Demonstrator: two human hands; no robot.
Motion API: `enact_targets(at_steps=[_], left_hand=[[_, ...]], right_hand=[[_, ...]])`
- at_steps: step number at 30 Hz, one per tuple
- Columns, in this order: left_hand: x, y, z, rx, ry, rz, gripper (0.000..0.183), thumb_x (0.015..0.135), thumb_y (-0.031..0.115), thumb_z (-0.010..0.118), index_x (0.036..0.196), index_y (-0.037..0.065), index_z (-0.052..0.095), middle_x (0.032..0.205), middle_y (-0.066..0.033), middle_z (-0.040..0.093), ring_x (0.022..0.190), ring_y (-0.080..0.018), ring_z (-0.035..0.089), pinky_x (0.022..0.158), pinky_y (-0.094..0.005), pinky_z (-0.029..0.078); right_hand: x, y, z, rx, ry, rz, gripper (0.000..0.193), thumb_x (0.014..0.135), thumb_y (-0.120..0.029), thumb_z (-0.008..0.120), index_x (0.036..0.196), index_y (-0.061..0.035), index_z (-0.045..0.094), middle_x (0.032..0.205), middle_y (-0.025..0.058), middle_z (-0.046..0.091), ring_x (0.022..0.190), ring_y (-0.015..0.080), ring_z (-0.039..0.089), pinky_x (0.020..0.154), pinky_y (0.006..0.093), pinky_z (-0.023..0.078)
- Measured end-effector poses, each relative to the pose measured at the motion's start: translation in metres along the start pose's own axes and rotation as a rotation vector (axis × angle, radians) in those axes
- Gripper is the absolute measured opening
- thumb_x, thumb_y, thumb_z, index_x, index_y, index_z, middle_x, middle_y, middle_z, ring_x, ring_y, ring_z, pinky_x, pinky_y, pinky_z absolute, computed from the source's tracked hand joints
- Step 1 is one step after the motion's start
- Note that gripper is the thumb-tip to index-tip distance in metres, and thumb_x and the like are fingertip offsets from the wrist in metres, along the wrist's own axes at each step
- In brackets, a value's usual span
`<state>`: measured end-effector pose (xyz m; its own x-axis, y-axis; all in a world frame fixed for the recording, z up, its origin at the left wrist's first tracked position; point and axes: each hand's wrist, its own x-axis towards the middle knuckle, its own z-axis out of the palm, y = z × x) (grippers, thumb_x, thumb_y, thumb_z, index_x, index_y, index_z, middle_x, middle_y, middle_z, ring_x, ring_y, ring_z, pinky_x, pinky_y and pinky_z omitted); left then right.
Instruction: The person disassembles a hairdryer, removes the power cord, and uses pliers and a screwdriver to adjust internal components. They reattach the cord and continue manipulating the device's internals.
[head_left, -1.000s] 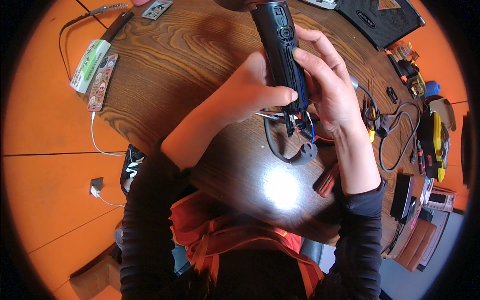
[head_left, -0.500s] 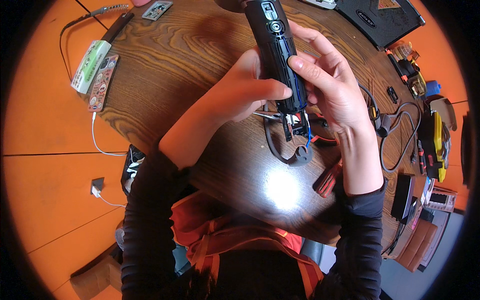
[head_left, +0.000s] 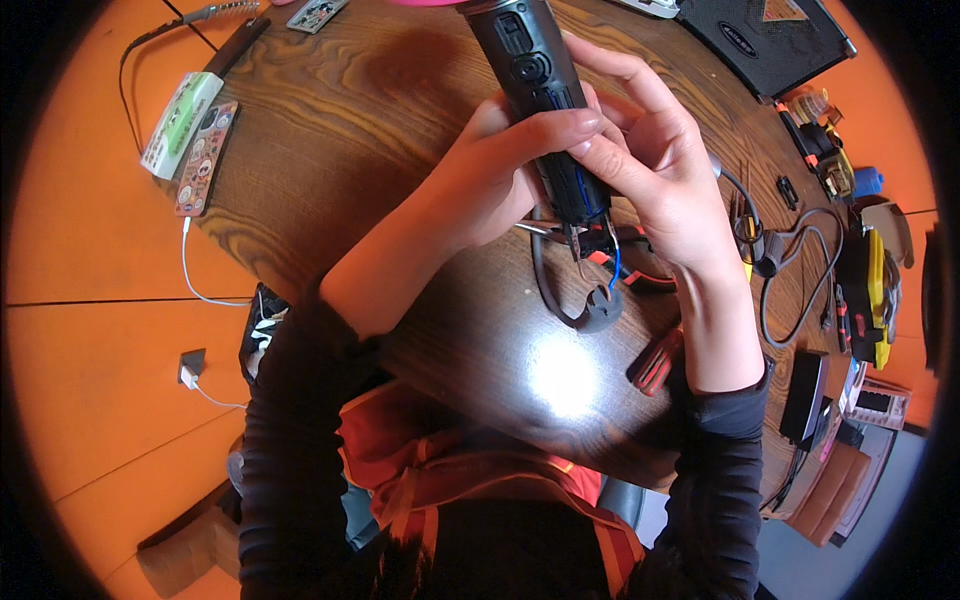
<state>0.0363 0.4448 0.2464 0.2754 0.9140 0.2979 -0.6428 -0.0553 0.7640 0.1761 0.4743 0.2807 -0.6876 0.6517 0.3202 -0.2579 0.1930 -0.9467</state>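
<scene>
Both hands hold a black hair dryer handle [head_left: 532,88] above the wooden table, its lower end pointing toward me. A slide switch and a round button show on its upper face. My left hand [head_left: 500,165] grips from the left, thumb laid across the front. From the right, my right hand [head_left: 660,175] is closed on it, thumb tip close beside the left thumb. At the handle's open lower end, a blue wire [head_left: 615,250] and metal prongs stick out. Below is the black power cord's end collar [head_left: 600,308]. The dryer's pink top is cut off by the frame edge.
Pliers with red handles [head_left: 650,280] lie partly behind the dryer. A red-and-black tool [head_left: 657,362] rests by my right forearm. Coiled cable [head_left: 800,225], a black case [head_left: 765,45] and a yellow tool [head_left: 878,300] occupy the right. At left are a phone [head_left: 207,160] and a tissue pack [head_left: 180,125].
The hair dryer handle has tilted and shifted slightly left, its pink top coming into view. My left thumb has moved up the handle, beside the right thumb.
</scene>
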Motion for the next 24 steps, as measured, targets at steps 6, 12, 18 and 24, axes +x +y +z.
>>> enact_targets(at_steps=[6,12,18,24], left_hand=[[0.002,0.000,-0.002,-0.023,0.054,0.013,0.022,0.081,0.021,0.053,0.095,0.005,0.046,0.079,-0.0079,0.053,0.078,-0.0167,0.054,0.072,-0.0277,0.046],[0.001,0.001,0.002,-0.048,0.056,0.003,0.022,0.080,0.015,0.053,0.097,0.006,0.044,0.077,-0.0067,0.052,0.076,-0.0161,0.054,0.068,-0.0267,0.046],[-0.001,0.007,0.005,0.074,0.018,0.020,0.035,0.074,0.007,0.057,0.103,0.006,0.037,0.083,-0.0057,0.050,0.078,-0.0157,0.053,0.071,-0.0275,0.046],[-0.001,0.014,0.005,0.021,0.041,0.037,0.041,0.073,0.007,0.057,0.106,0.007,0.033,0.086,-0.0047,0.045,0.081,-0.0140,0.050,0.072,-0.0257,0.043]], right_hand=[[0.001,-0.002,-0.006,-0.049,-0.088,0.020,0.065,0.075,-0.003,0.062,0.132,-0.0023,0.029,0.121,0.0122,0.046,0.106,0.0144,0.046,0.091,0.0267,0.036],[0.000,-0.006,-0.013,-0.094,-0.182,0.136,0.075,0.072,-0.002,0.063,0.134,-0.0013,0.021,0.122,0.0117,0.044,0.106,0.0150,0.044,0.090,0.0263,0.034],[0.000,0.000,-0.014,0.019,-0.162,0.062,0.078,0.071,-0.004,0.065,0.134,-0.0010,0.020,0.120,0.0130,0.045,0.102,0.0150,0.046,0.088,0.0258,0.035],[0.008,-0.027,0.009,-0.169,-0.026,0.044,0.069,0.077,-0.016,0.063,0.133,-0.0030,0.025,0.122,0.0151,0.045,0.103,0.0185,0.051,0.084,0.0259,0.042]])
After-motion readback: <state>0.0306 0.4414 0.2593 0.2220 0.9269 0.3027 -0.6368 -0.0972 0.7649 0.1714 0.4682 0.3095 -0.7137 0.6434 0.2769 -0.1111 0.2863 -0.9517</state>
